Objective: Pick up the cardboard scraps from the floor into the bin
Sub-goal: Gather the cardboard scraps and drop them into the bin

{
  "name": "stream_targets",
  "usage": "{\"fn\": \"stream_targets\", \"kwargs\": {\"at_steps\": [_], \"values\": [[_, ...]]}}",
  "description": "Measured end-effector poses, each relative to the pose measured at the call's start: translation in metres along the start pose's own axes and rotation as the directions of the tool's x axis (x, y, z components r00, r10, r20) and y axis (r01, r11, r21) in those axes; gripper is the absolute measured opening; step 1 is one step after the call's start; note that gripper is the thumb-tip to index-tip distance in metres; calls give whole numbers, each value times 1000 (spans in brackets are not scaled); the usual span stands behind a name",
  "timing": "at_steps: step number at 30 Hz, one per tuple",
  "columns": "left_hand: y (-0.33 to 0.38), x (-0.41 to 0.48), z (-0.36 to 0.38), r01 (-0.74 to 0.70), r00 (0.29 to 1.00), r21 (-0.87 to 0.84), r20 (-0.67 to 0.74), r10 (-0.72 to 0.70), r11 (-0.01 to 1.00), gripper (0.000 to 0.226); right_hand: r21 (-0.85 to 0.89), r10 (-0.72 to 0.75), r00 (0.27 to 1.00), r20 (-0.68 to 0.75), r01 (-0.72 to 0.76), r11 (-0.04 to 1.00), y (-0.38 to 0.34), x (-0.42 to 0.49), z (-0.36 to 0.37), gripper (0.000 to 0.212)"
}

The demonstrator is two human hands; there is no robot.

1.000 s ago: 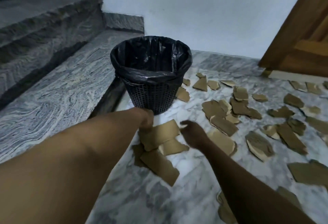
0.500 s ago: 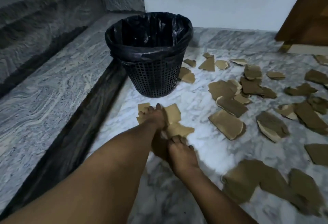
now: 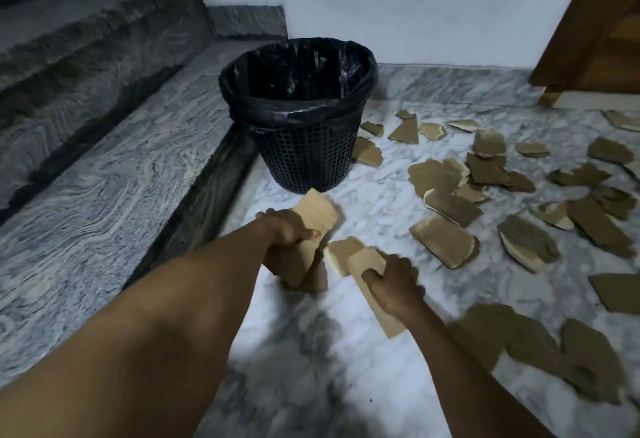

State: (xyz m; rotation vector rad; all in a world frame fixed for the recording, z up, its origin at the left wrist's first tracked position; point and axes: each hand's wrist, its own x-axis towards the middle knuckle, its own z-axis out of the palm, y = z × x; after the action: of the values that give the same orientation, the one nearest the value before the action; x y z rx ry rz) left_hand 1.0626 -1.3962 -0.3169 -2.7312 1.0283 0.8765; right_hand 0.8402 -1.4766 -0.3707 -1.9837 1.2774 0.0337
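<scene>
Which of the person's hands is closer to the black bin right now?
The left. The left hand, gripping cardboard scraps, is just in front of the bin; the right hand, gripping another scrap, is farther back and to the right.

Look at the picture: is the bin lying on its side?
No, the bin stands upright on the floor, its open mouth facing up.

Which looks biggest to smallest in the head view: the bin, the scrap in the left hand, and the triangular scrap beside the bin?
1. bin, by far the largest.
2. scrap in the left hand; it is nearer the camera, so it may look larger than it is.
3. triangular scrap, smallest, and farther away.
</scene>
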Motion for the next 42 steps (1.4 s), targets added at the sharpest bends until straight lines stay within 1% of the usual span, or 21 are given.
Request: {"fn": "stream_targets", "kwargs": {"at_steps": [2, 4, 6, 8, 10, 12, 15, 17, 18, 20, 22, 23, 26, 28, 30, 33, 35, 36, 38, 40, 42], "values": [[-1, -16, 7, -60, 991, 26, 121, 56, 998, 69, -17, -12, 999, -46, 11, 1000, -10, 8, -3, 55], [3, -22, 32, -67, 984, 44, 171, 59, 997, 67, -126, -91, 996, -9, 90, 988, -19, 18, 0, 58], [2, -21, 62, 9, 998, 67, 59, -13, 998, 81, -216, -156, 983, 94, 173, 961, -28, 26, 8, 63], [3, -23, 80, 90, 995, -36, -49, -92, 995, 89, -318, -181, 967, 179, 231, 919, -33, 33, 13, 68], [2, -24, 84, 125, 987, -152, -81, -138, 980, 89, -420, -195, 956, 220, 273, 866, -35, 37, 15, 70], [0, -27, 83, 139, 981, -216, -106, -165, 966, 97, -468, -205, 951, 230, 293, 834, -36, 37, 14, 67], [-1, -23, 82, 130, 971, -276, -160, -179, 952, 106, -437, -197, 962, 190, 262, 860, -35, 36, 12, 61], [2, -22, 80, 103, 976, -268, -159, -149, 958, 111, -336, -183, 975, 124, 215, 917, -33, 34, 10, 60], [4, -20, 79, 80, 981, -232, -151, -118, 969, 112, -258, -167, 980, 106, 189, 948, -30, 33, 8, 65], [3, -17, 76, 19, 993, -105, -110, -31, 994, 108, -125, -134, 981, 142, 152, 980, -21, 33, 6, 73], [1, -17, 72, -79, 995, 26, -63, 81, 997, 98, -102, -118, 977, 176, 138, 985, -14, 33, 6, 69], [1, -16, 70, -109, 993, 41, -39, 111, 993, 98, -95, -118, 977, 175, 136, 986, -11, 31, 5, 64], [6, -23, 59, -179, 983, 11, 33, 179, 984, 97, -38, -174, 965, 197, 185, 982, -3, 28, -4, 40], [9, -25, 52, -204, 973, -4, 109, 203, 979, 81, -68, -210, 948, 238, 232, 970, 2, 28, -14, 22], [12, -26, 45, -203, 963, -7, 182, 201, 979, 61, -106, -192, 947, 257, 225, 969, 10, 30, -25, 27], [12, -21, 33, -149, 950, -151, 254, 184, 977, 66, -41, -136, 956, 259, 151, 988, 23, 37, -43, 35], [9, -15, 26, -101, 969, -227, 198, 147, 969, 67, 55, -139, 967, 216, 130, 990, 28, 44, -55, 35], [8, -11, 25, -82, 981, -230, 151, 118, 970, 70, 60, -138, 975, 176, 130, 990, 31, 50, -60, 37], [5, -4, 28, -17, 997, -103, 68, 24, 995, 81, -45, -81, 993, 84, 85, 995, 37, 65, -67, 48], [8, -2, 41, 28, 999, 16, 21, -28, 999, 78, -220, 2, 1000, -7, -3, 976, 44, 77, -72, 59], [16, -2, 54, 57, 998, 131, -20, -55, 990, 74, -316, 55, 997, -62, -72, 946, 53, 85, -79, 65]]}}
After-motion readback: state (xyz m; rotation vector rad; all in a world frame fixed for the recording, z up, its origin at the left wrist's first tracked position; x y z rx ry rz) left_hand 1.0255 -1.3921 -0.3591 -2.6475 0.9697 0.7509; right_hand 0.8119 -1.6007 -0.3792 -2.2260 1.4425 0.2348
